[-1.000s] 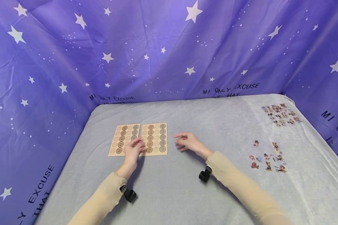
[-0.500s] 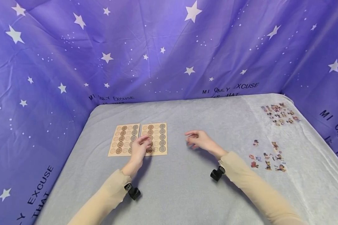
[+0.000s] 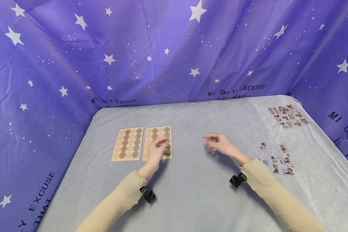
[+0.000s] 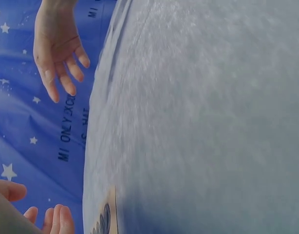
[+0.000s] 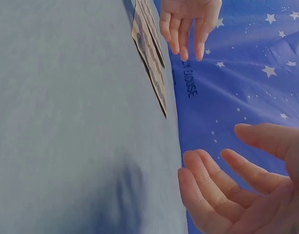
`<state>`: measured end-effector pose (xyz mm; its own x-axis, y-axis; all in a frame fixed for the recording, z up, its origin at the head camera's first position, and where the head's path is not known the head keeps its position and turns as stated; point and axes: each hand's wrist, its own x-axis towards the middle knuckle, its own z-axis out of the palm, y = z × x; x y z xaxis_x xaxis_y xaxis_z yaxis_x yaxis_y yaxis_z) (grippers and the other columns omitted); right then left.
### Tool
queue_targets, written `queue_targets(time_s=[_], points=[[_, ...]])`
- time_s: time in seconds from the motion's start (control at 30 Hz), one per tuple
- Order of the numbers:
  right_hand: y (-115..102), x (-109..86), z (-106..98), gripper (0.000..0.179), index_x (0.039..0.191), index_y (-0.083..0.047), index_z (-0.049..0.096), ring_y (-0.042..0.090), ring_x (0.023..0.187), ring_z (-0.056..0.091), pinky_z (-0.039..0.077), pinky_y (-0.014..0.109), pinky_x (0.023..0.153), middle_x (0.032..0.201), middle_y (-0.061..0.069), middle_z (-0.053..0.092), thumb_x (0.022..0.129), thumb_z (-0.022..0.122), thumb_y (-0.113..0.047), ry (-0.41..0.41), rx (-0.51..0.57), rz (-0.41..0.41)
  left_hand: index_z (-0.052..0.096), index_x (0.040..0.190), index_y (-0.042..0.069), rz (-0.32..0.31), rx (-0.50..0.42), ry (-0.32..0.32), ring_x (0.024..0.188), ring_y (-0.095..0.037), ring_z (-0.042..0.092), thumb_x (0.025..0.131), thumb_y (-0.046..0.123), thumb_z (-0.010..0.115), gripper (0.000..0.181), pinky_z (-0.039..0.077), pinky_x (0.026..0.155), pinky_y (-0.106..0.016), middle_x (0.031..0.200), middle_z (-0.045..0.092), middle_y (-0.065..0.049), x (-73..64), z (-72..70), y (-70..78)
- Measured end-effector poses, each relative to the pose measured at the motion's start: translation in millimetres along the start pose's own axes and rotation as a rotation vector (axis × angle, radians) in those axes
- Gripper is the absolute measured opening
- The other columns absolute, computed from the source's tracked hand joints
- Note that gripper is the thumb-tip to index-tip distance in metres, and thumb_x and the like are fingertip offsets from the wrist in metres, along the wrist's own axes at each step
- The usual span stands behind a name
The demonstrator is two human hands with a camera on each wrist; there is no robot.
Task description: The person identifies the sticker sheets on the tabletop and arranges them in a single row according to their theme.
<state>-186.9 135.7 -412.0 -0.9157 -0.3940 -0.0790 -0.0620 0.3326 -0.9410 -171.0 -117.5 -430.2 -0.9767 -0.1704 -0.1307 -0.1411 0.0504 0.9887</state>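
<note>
Two tan sheets of round stickers lie side by side left of centre, the left sheet (image 3: 127, 143) fully visible and the right sheet (image 3: 146, 156) partly covered in the head view. Over the right sheet hovers my left hand (image 3: 158, 150), fingers loosely bent with nothing between them. My right hand (image 3: 221, 144) is above the bare cloth to the right of the sheets, its fingers relaxed and spread. In the right wrist view that hand's fingers (image 5: 215, 187) hold nothing, and the sheets' edges show beyond it.
A grey cloth covers the table (image 3: 191, 193). Small character stickers (image 3: 282, 161) lie at the right, below another group of character stickers (image 3: 288, 116) near the far right corner. A purple star-printed curtain (image 3: 168, 48) hangs along the back and sides.
Both hands have moved to the right, my left one from the gap between the sheets to over the right sheet. The sheets have stayed in place.
</note>
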Motion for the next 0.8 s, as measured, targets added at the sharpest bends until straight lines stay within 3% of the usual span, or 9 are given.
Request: queue_targets(time_s=[0.2,0.5,0.8], points=[[2,-13.7,-19,0.039,0.117,0.014,0.046,0.035,0.083,0.06,0.052,0.041,0.067,0.1,0.03,0.057,0.086,0.055,-0.008,0.038,-0.059,0.007,0.053,0.111,-0.012,0.03,-0.033,-0.044,0.095,-0.032,0.056,0.08,-0.004,0.052,0.031,0.05,0.079,-0.038,0.108,0.056,-0.027,-2.2,13.7,-1.8],[3,-36.9,-50,0.042,0.12,0.012,0.044,0.037,0.091,0.058,0.052,0.039,0.073,0.109,0.031,0.053,0.087,0.054,-0.013,0.111,-0.091,0.035,0.053,0.111,-0.01,0.015,-0.057,-0.124,0.087,-0.017,0.059,0.08,-0.003,0.052,0.032,0.05,0.077,-0.034,0.108,0.056,-0.026,-7.5,37.6,-0.1],[8,-62.8,-80,0.044,0.122,0.01,0.043,0.004,0.079,0.061,0.053,0.031,0.069,0.109,0.03,0.054,0.09,0.052,-0.017,0.177,-0.171,0.027,0.052,0.113,-0.01,0.003,-0.089,-0.208,0.086,-0.015,0.058,0.08,-0.002,0.052,0.033,0.05,0.077,-0.034,0.11,0.056,-0.025,-14.0,65.8,2.4]])
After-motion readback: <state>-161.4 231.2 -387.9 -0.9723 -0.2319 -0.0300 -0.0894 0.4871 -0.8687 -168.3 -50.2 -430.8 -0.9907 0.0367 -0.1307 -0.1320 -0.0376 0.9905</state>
